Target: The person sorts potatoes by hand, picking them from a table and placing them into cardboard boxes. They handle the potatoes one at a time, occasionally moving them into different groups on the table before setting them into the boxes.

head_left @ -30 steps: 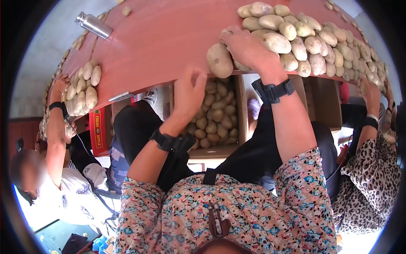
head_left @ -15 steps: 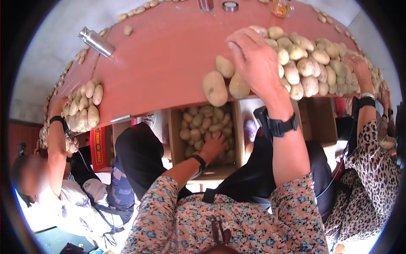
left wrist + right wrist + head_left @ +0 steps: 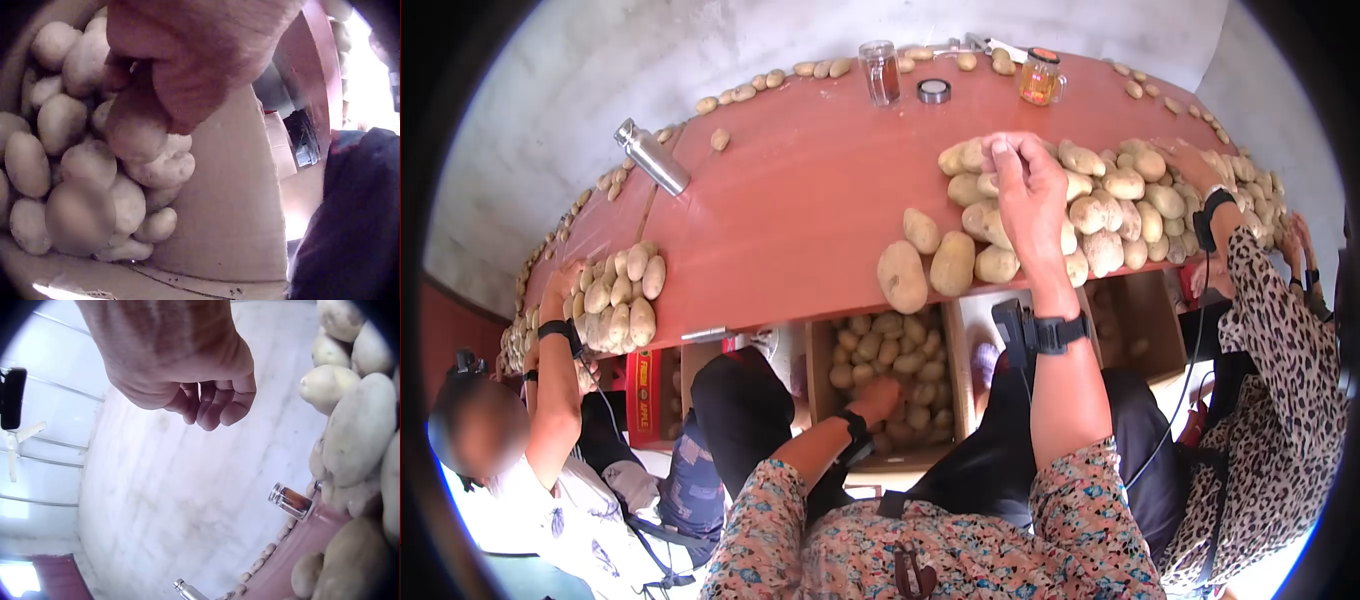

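Observation:
My left hand (image 3: 878, 400) reaches down into a cardboard box (image 3: 820, 372) of potatoes below the table edge. Seen from the left wrist, that hand (image 3: 194, 56) grips a potato (image 3: 136, 128) beside the box's bare inner wall (image 3: 225, 187). My right hand (image 3: 1032, 200) is raised over the potato pile (image 3: 1103, 250) on the red table (image 3: 800, 220). In the right wrist view, the right hand (image 3: 181, 356) has loosely curled fingers and holds nothing visible. A large potato (image 3: 902, 277) lies at the table's front edge, left of the pile, with two others beside it.
A steel bottle (image 3: 652, 157), a glass jar (image 3: 880, 75), a round lid (image 3: 934, 91) and a handled jar (image 3: 1040, 78) stand farther back. Another potato pile (image 3: 615, 300) is at left. People reach over the table on both sides.
My left hand has gone from the table edge down into the box. My right hand has lifted off the potatoes near the front edge. The head view has tilted up, showing the wall.

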`<state>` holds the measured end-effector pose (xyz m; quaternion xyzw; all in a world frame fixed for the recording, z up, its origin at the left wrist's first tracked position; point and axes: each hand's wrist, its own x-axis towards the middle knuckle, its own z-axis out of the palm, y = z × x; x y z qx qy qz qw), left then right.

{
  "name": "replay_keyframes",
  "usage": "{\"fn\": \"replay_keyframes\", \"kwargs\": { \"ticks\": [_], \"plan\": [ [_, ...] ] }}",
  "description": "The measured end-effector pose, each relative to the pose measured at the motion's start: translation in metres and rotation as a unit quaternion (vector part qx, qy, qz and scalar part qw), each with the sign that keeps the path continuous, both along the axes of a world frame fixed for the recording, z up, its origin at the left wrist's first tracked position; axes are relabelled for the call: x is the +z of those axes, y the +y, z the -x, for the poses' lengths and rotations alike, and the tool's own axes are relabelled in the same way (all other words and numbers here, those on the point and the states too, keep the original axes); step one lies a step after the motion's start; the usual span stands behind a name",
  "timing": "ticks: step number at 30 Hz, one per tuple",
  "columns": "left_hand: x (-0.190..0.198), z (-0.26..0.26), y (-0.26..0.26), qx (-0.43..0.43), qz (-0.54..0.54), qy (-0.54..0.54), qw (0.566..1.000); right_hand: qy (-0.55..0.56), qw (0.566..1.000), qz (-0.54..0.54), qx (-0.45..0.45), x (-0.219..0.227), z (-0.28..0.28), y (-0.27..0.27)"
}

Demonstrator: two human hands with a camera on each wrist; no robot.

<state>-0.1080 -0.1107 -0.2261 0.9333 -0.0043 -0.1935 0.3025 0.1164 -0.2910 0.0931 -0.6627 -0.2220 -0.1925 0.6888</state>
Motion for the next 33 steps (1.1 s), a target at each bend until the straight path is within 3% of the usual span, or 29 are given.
{"fn": "replay_keyframes", "kwargs": {
  "ticks": [2,4,5,7,8,10,11,13,17,20,22,23,25,29,31,33],
  "plan": [
    [-0.002,0.004,0.008,-0.06,-0.09,0.031,0.994,-0.016,1.0,0.017,-0.008,-0.001,-0.011,0.004],
    [-0.007,0.009,0.006,0.04,-0.013,0.085,0.996,-0.015,0.999,0.041,-0.017,-0.01,0.006,0.001],
    [0.004,0.011,0.001,0.038,-0.011,0.096,0.995,0.016,0.999,0.034,0.005,-0.001,0.013,0.004],
    [0.069,-0.003,-0.016,0.068,0.131,0.254,0.956,0.034,0.999,0.02,0.025,0.005,0.014,0.006],
    [0.101,-0.008,-0.021,0.065,0.125,0.246,0.959,0.016,0.999,0.022,0.023,0.004,0.012,0.006],
    [0.162,-0.016,-0.032,0.081,0.335,0.294,0.891,0.005,1.0,-0.002,0.031,0.006,0.01,0.003],
    [0.184,-0.025,-0.032,0.076,0.333,0.287,0.895,-0.003,1.0,-0.004,0.027,0.007,0.01,0.001],
    [0.226,-0.044,-0.024,-0.044,0.368,0.104,0.923,0.06,0.997,-0.041,0.036,0.007,0.007,-0.002],
    [0.311,-0.096,-0.014,0.07,0.342,-0.134,0.928,0.065,0.997,-0.033,0.037,0.009,0.011,-0.003],
    [0.313,-0.159,0.0,0.073,0.249,-0.242,0.935,0.029,0.999,-0.003,0.021,0.004,0.009,0.002],
    [0.305,-0.192,-0.001,0.083,0.066,-0.339,0.935,0.014,1.0,0.0,0.021,0.002,0.006,0.004],
    [0.301,-0.203,-0.003,0.08,0.067,-0.339,0.935,0.006,1.0,0.003,0.024,0.0,0.004,0.004],
    [0.294,-0.216,-0.007,0.14,0.075,-0.241,0.957,0.011,1.0,0.004,0.024,0.002,0.005,0.003],
    [0.259,-0.236,0.003,0.132,0.09,-0.259,0.952,-0.001,0.999,0.039,0.024,0.01,0.012,0.0],
    [0.26,-0.237,0.003,0.111,0.073,-0.207,0.969,-0.002,0.999,0.044,0.032,0.01,0.014,0.002],
    [0.253,-0.241,0.005,0.11,0.081,-0.225,0.965,-0.017,0.998,0.052,0.033,0.009,0.013,0.004]
  ]
}}
